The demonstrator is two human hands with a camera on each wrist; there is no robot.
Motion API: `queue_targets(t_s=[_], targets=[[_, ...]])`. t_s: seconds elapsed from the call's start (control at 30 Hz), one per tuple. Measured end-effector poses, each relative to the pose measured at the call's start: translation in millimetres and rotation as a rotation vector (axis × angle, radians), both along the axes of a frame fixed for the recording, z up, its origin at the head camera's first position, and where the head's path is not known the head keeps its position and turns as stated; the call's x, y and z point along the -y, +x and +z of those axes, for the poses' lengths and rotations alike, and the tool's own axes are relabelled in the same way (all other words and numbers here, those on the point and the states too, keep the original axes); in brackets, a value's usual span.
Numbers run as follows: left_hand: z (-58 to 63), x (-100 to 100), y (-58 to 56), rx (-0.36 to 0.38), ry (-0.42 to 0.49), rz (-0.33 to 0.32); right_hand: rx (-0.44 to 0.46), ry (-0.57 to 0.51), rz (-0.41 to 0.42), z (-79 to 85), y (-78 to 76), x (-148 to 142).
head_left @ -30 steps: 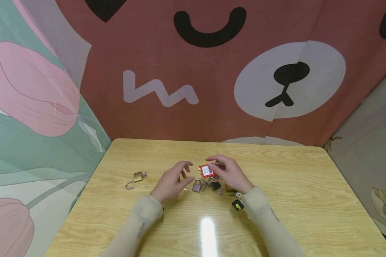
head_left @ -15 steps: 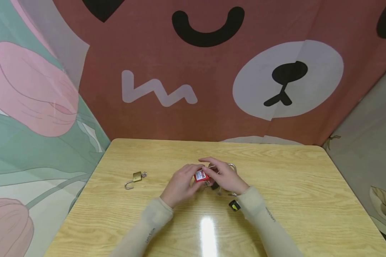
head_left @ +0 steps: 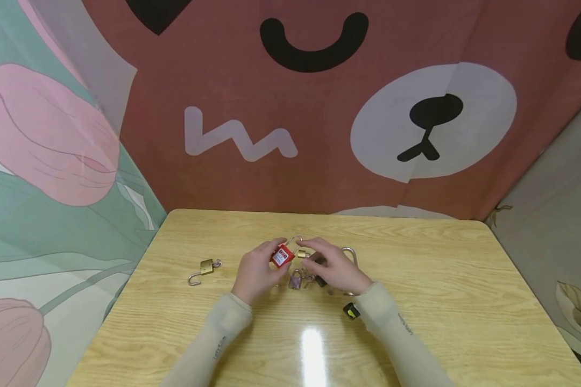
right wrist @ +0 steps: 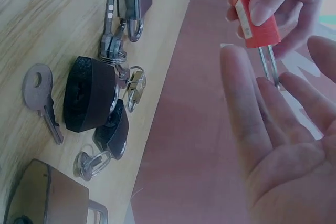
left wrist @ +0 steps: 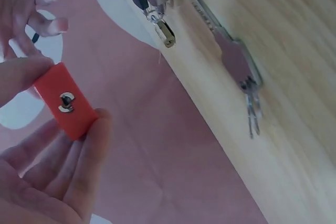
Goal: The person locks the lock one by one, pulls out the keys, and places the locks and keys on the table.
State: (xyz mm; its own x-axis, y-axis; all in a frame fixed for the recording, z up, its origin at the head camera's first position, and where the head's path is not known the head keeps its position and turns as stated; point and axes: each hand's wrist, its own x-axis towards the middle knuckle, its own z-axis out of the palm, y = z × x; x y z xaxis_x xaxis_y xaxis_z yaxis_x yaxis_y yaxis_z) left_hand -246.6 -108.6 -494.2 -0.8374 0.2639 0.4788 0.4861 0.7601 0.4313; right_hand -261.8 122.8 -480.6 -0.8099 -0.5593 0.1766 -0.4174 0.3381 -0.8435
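Note:
My left hand point(head_left: 257, 271) pinches the body of a red padlock point(head_left: 282, 256) between thumb and fingers, above the table. Its white label faces up in the head view, and its keyhole end point(left wrist: 66, 102) shows in the left wrist view. The padlock's long metal shackle points toward my right hand point(head_left: 336, 266). With fingers loosely spread and palm bare, that hand has its fingertips right by the shackle's end in the right wrist view. Beneath the hands lie a purple padlock point(head_left: 295, 280), a small brass padlock point(right wrist: 136, 88) and a black padlock point(right wrist: 86, 95).
An open brass padlock point(head_left: 206, 266) with keys lies apart at the left of the wooden table point(head_left: 440, 301). A black-and-yellow padlock point(head_left: 352, 311) sits by the right sleeve. A loose key point(right wrist: 39, 98) and a large brass padlock point(right wrist: 58, 198) lie under the right hand.
The red padlock has passed from my right hand to my left, with both hands on it half a second ago. It has moved left, and the right hand has let go.

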Motion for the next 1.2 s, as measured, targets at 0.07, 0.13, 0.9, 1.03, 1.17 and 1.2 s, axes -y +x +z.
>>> queue_targets(t_s=[0.07,0.13,0.9,1.03,1.17,1.2], targets=[[-0.9,2,-0.8,0.017,-0.011,0.030,-0.011,0.020,0.004,-1.2,0.1,2],[-1.5,3,-1.7,0.033,-0.019,0.058,-0.021,0.030,0.015,-2.4,-0.3,5],[-24.1,1,-19.6,0.289,-0.149,0.272,-0.069,0.342,0.104,-16.2,0.1,41],[-26.3,0,-20.6,0.335,-0.168,0.279,-0.072,0.347,0.115,-18.6,-0.1,42],[-24.8,-1,-20.0,0.374,-0.174,0.280,-0.088,0.352,0.139,-20.2,-1.1,43],[-24.0,-1,-19.6,0.381,-0.178,0.280,-0.094,0.355,0.144,-20.6,-1.4,43]])
